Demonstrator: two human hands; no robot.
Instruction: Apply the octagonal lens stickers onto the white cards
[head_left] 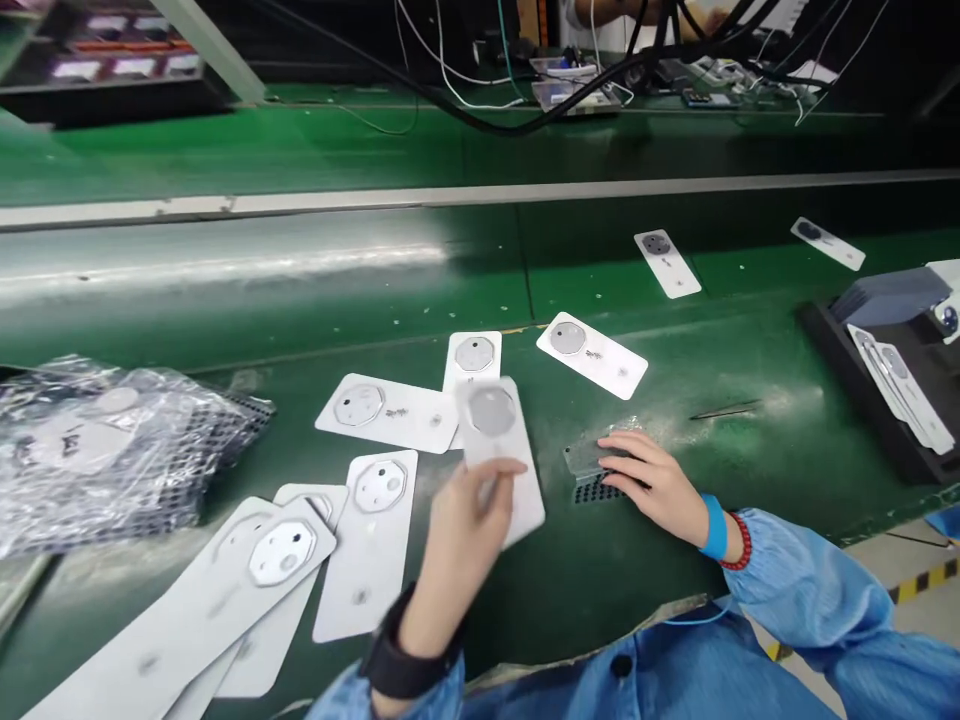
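Low over the green bench, my left hand point(474, 510) pinches a white panel point(517, 455) with a round grey patch near its top end. My right hand point(652, 480) lies with fingers stretched out on a small clear sheet point(589, 458). A strip of black dots point(592, 490) shows at that sheet's lower edge, partly under the fingers. Left of the held panel are similar white panels: an upright panel point(371, 540), a sideways panel point(390, 412) and an overlapping stack point(225, 590). Another white panel point(592, 356) lies tilted beyond my right hand.
Clear plastic bags with dotted sheets point(127, 450) lie at the left. Tweezers point(724, 411) rest right of centre. A black tray point(847, 370) holding panels stands at the right edge. Farther back are two loose panels point(667, 264), a metal rail point(480, 195) and black cables point(525, 128).
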